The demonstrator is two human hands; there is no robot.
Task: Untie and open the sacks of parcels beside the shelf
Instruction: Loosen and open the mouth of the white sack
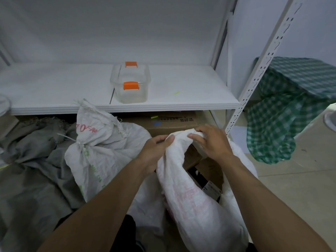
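Observation:
A white woven sack (192, 200) stands in front of me with its mouth open, and cardboard parcels (209, 171) show inside. My left hand (154, 148) grips the rolled rim of the mouth on its left side. My right hand (212, 140) holds the same rim at the far right, fingers curled over the fabric. To the left a second white sack (101, 148) with red and green print stands tied at the neck by a white tie (80, 141). A grey sack (31, 160) lies slumped at the far left.
A white metal shelf (190, 99) runs across in front, carrying a clear box with orange clips (131, 84). A cardboard box (172, 122) sits under the shelf behind the sacks. A green checked cloth (283, 113) hangs at the right past the shelf post (254, 79).

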